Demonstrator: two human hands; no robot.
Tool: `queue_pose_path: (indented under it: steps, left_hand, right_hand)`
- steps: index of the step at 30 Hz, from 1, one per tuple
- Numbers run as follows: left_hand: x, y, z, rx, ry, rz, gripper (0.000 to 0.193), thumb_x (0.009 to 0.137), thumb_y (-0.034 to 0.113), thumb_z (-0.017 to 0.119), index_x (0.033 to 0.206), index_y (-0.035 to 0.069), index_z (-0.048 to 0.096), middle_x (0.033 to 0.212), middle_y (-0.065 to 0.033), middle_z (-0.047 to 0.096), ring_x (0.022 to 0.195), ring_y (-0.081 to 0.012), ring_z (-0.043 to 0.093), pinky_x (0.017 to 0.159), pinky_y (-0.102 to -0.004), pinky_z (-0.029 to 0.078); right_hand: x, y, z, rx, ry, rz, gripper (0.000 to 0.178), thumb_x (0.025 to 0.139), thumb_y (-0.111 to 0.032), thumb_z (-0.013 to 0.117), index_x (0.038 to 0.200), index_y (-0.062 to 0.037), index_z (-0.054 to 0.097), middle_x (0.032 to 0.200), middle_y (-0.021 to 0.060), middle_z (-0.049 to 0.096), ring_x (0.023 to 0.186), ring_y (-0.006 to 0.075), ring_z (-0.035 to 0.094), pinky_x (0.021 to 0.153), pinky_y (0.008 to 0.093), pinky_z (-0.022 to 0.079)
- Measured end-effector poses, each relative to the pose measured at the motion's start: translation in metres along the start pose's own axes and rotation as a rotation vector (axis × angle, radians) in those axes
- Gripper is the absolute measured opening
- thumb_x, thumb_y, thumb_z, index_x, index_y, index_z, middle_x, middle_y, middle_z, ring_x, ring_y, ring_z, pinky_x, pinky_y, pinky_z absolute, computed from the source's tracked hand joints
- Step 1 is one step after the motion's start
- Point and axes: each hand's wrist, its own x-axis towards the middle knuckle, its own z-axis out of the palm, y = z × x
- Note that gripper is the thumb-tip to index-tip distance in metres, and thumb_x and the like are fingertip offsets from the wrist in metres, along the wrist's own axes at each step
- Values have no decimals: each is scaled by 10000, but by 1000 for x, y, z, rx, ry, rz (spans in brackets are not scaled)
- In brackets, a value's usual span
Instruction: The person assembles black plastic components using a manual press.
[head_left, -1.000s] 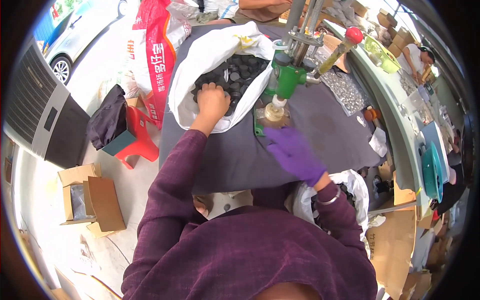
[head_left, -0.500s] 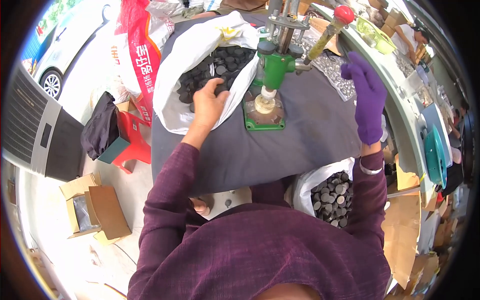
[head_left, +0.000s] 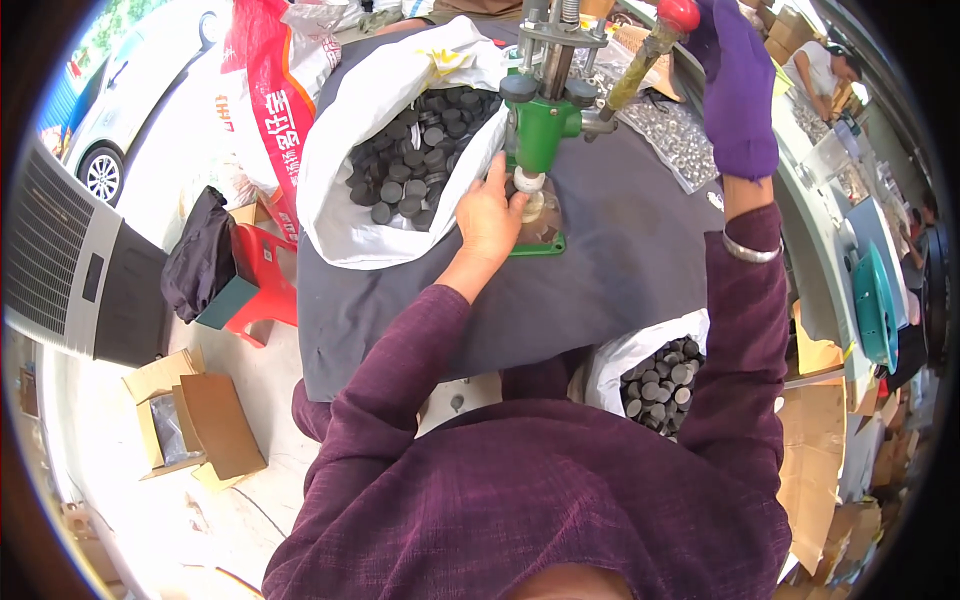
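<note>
The green press [head_left: 541, 138] stands on the grey cloth-covered surface [head_left: 620, 260], right of the open white bag [head_left: 328, 200] of black discs [head_left: 415, 165]. My bare left hand [head_left: 490, 215] has moved out of the bag mouth and is now at the press foot, beside its pale die [head_left: 530, 183]. Thumb and forefinger stand apart; I cannot tell whether the other fingers hold anything. My gloved right hand [head_left: 741, 100] has risen to beside the red knob [head_left: 679, 14] of the lever [head_left: 645, 65]; its fingers run out of view, so I cannot tell if they grip. So the work now sits at the press, with neither hand among the discs

Behind the lever lies a clear bag of shiny parts [head_left: 670, 145]. Below the edge, a second white bag [head_left: 606, 385] holds more discs. Leftward are a red stool [head_left: 275, 300], an open carton [head_left: 222, 425] and a parked car [head_left: 150, 90]; far right, a co-worker [head_left: 822, 75] bends forward
</note>
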Motion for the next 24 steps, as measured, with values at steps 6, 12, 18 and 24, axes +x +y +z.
queue_pose_path:
  steps: [6, 12, 18, 24]
  left_hand:
    - [-2, -16, 4, 10, -35, 89, 714, 758, 156, 733, 1367, 11, 389, 1044, -192, 632, 929, -353, 598, 771, -421, 490]
    - [-9, -17, -2, -322, -137, -52, 792, 727, 47, 753, 1407, 0, 347, 1197, -176, 623, 1066, -247, 610, 900, -356, 487]
    - [-10, -16, 8, -297, -89, -26, 797, 712, 101, 754, 1392, 9, 349, 1120, -117, 663, 1044, -301, 569, 909, -398, 438]
    - [-11, -17, 15, -294, -77, -99, 796, 706, 126, 752, 1390, 10, 360, 1135, -100, 666, 1047, -293, 564, 926, -423, 405]
  right_hand:
    - [13, -19, 30, 311, -209, 161, 343, 959, -259, 519, 1077, 51, 609, 857, 63, 634, 714, 145, 594, 649, 259, 492]
    - [15, -14, 31, 147, -270, 102, 329, 923, -218, 517, 1089, 54, 600, 781, 51, 593, 616, 141, 556, 588, 255, 467]
    - [14, -15, 35, 172, -237, 120, 331, 922, -207, 498, 1100, 52, 601, 739, 28, 558, 561, 115, 511, 520, 226, 422]
    - [-5, -17, 34, 173, -180, 75, 316, 920, -190, 496, 1106, 40, 608, 684, 23, 534, 542, 102, 495, 505, 224, 412]
